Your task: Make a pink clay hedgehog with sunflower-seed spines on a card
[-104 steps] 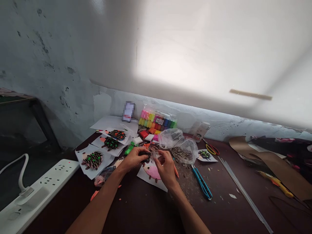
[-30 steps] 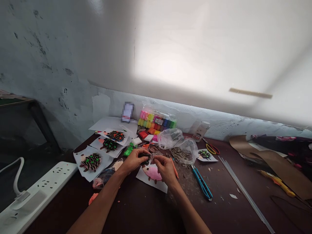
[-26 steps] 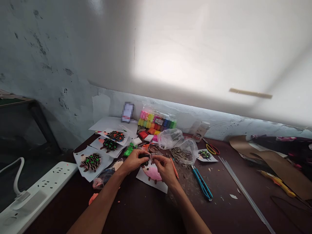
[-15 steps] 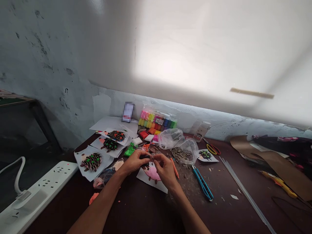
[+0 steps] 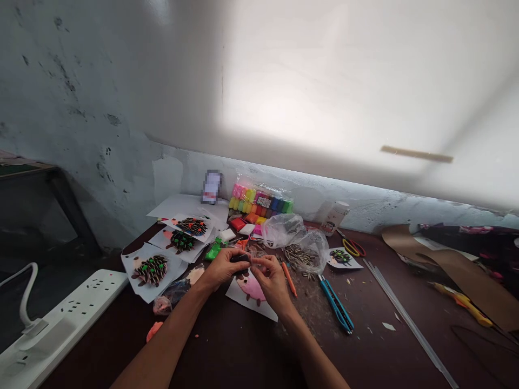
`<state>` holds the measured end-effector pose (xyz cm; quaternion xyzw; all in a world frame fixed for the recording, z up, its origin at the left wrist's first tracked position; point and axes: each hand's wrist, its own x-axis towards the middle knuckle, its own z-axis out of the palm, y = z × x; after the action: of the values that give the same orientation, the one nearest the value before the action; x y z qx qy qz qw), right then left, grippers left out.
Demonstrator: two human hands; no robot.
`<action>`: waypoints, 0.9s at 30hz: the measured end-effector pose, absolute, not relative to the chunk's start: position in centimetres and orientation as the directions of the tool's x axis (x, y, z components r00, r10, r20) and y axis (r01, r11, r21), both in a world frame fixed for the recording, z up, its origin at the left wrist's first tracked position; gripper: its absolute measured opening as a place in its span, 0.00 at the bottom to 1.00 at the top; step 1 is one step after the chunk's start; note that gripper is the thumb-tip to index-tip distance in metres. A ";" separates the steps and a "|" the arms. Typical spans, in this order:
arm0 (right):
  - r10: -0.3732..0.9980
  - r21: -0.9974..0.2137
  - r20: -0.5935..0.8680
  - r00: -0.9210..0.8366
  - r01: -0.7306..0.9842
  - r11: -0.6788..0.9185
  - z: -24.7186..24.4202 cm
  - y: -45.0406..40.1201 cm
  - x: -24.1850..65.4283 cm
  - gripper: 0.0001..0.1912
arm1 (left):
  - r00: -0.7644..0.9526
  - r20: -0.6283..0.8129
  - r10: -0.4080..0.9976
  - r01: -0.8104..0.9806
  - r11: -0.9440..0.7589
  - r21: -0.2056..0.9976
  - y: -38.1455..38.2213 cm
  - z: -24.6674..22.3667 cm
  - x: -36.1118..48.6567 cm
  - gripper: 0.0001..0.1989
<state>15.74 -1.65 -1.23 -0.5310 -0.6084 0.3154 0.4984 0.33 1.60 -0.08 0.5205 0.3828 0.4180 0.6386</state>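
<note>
**A:** What do the two hands do now, in the lower middle of the frame?

**B:** The left hand [image 5: 221,267] is mostly closed, and it has hold of a small dark piece [image 5: 240,258]. The right hand [image 5: 272,276] is closed to a pinch. Its fingertips [image 5: 256,261] are at the piece or at something very thin beside it, but I cannot tell which.

**A:** Where is that piece exactly?

**B:** It is between the hands, just above the top edge of a white card with a pink hedgehog [image 5: 251,289]. It seems to be lifted from the card, but this is hard to be sure of from this view.

**A:** What could go wrong from here?

**B:** If the pinch becomes loose, the small piece may drop and get lost among the crumbs and bits on the desk [image 5: 227,346]. Also, a clear plastic bag of striped sunflower seeds [image 5: 302,254] lies close on the right. If a hand knocks it, seeds may spill.

**A:** Anything sharp?

**B:** Yes, a blue craft knife [image 5: 335,303] lies to the lower right. A careless reach could meet its blade, if the blade is out. I cannot see this clearly.
</note>
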 end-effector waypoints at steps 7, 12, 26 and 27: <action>0.962 -0.962 0.264 -0.063 0.049 0.268 -1.6 -1.3 15.7 0.11 | 0.385 -0.021 0.923 -0.190 0.101 0.977 1.7 0.0 -0.1 0.19; 0.957 -0.957 0.289 -0.009 0.025 0.289 -1.7 -1.5 15.3 0.11 | 0.343 0.067 0.937 -0.177 -0.006 0.984 1.7 0.3 0.0 0.15; 0.973 -0.960 0.228 -0.025 0.163 0.229 -0.9 -1.9 15.3 0.12 | 0.391 0.138 0.910 -0.057 -0.126 0.990 1.5 1.4 -0.5 0.11; 0.973 -0.958 0.228 -0.036 0.173 0.231 -0.9 -1.9 15.3 0.12 | 0.394 0.147 0.907 -0.051 -0.138 0.989 1.5 1.4 -0.4 0.11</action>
<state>15.29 -1.89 -0.88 -0.4769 -0.6005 0.3965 0.5047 -0.41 1.51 1.44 0.6204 0.3450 0.4289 0.5587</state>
